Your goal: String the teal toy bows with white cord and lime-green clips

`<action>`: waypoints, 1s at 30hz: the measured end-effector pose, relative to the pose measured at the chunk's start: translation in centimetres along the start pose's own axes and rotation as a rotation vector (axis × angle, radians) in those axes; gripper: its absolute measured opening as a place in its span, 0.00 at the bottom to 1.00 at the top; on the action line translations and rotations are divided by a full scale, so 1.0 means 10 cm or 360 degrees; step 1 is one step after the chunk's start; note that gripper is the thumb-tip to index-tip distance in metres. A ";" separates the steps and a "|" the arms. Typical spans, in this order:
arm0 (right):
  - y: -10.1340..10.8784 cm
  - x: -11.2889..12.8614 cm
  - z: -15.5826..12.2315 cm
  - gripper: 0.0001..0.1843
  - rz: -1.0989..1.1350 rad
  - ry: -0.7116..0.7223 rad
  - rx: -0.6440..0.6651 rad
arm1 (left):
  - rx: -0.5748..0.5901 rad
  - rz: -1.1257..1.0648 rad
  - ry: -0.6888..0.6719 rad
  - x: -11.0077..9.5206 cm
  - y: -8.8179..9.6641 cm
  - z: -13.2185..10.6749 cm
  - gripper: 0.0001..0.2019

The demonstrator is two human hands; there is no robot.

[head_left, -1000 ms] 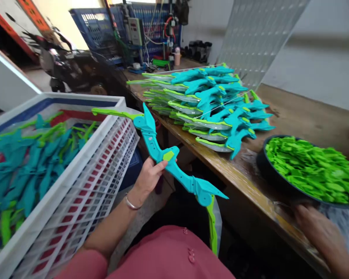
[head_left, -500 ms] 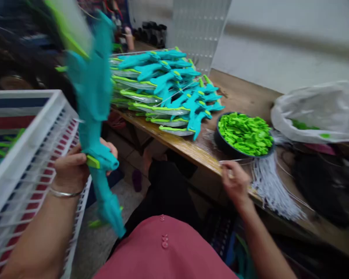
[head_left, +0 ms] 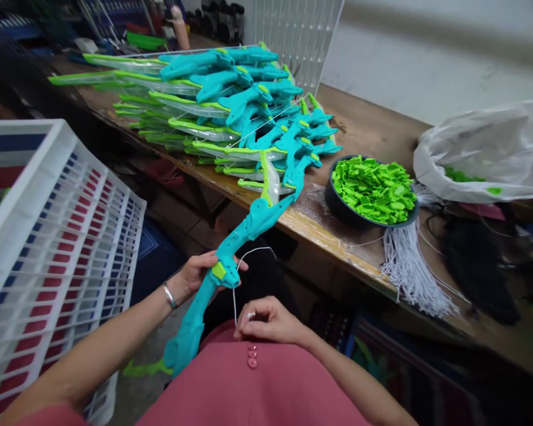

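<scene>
My left hand [head_left: 198, 275] is closed around the middle of a teal toy bow [head_left: 251, 223], by its yellow-green insert. The bow slants from lower left to upper right, and its upper limb overlaps the pile on the table. Close to my shirt, my right hand [head_left: 266, 319] pinches a white string [head_left: 234, 302]. The string runs up past the bow's grip and curls over to a loose end. Whether it is fastened to the bow, I cannot tell. More teal and green toy bows [head_left: 244, 109] lie stacked on the table, some strung with white cord.
A dark bowl [head_left: 337, 204] heaped with green plastic pieces stands on the wooden table [head_left: 359, 127]. A bundle of white strings [head_left: 411, 272] hangs over the table edge. To the right is a white bag [head_left: 515, 139] with green pieces; at left stands a white plastic crate [head_left: 102, 195].
The bow in my left hand has swung down and right, toward my lap. My right hand has come from the table edge near the strings to my shirt front, bringing the string.
</scene>
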State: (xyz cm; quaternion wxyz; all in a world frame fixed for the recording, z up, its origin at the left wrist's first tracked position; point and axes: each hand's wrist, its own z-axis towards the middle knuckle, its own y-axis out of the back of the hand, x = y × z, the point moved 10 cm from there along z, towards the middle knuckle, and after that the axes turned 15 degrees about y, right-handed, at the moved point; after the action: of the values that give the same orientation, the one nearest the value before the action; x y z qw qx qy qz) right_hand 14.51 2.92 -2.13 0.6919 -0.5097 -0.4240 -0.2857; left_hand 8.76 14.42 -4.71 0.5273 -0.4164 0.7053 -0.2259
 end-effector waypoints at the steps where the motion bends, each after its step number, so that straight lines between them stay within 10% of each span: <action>1: 0.03 -0.07 -0.03 0.16 0.0073 -0.0040 -0.0037 | -0.0008 -0.0003 -0.0001 -0.01 0.00 -0.01 0.25; 9: 0.97 -0.12 0.20 0.22 0.0415 0.0241 -0.0989 | -0.0019 0.0206 0.0361 0.37 -0.02 -0.12 0.23; 16: 1.82 0.23 -0.04 0.10 0.0450 0.0491 -0.1547 | -0.0346 0.0385 0.0740 0.91 0.36 -0.45 0.23; 30: 1.51 0.14 -0.22 0.23 0.0060 0.0461 -0.1607 | -0.0305 0.0207 0.0657 1.00 0.41 -0.48 0.24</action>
State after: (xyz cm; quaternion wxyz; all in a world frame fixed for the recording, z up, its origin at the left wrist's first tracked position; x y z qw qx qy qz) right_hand 28.30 5.70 -8.17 0.4167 -0.7424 -0.1243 -0.5097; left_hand 1.90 7.85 -11.69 0.3434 -0.3631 0.8418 -0.2039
